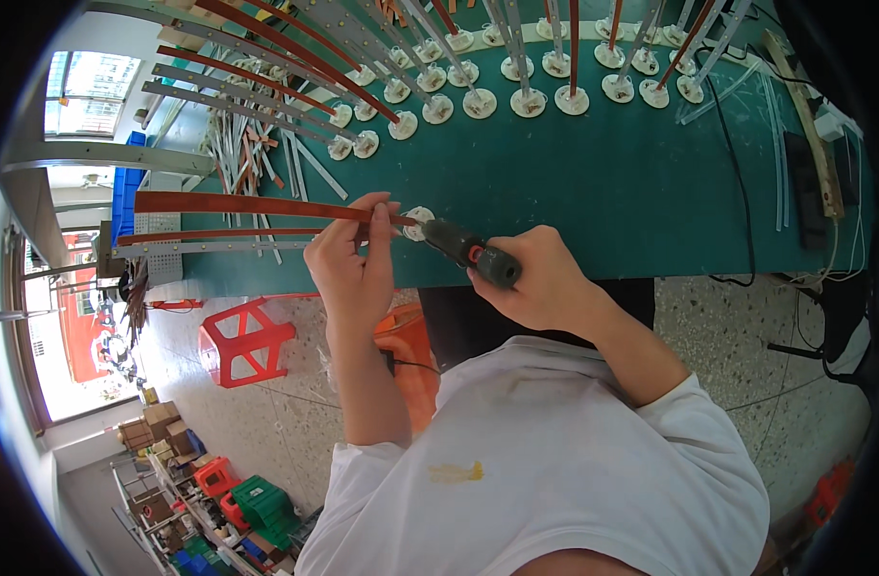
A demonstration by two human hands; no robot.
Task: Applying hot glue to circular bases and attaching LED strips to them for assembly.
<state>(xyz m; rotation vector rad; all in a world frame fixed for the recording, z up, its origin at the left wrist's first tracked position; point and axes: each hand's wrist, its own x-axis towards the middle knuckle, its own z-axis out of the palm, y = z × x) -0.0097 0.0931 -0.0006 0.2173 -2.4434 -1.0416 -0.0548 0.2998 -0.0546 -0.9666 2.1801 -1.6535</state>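
My left hand (355, 252) pinches a long red-brown flat strip (257, 205) between thumb and fingers, close to its end. At that end a small round white base (418, 223) lies on the green table (516, 178). My right hand (545, 280) is wrapped round a dark hand-held tool (468, 252), barrel-shaped with a red part on its side. The tool's nose meets or nearly meets the white base; its tip is too small to make out. Two more strips, one red-brown and one grey (218, 247), pass behind my left hand.
Several strips on round white bases (529, 102) stand in rows along the far side. Loose strips (252, 154) lie in a pile at the left. A black cable (737, 182) crosses the table's right part. A red stool (247, 341) stands on the floor, left.
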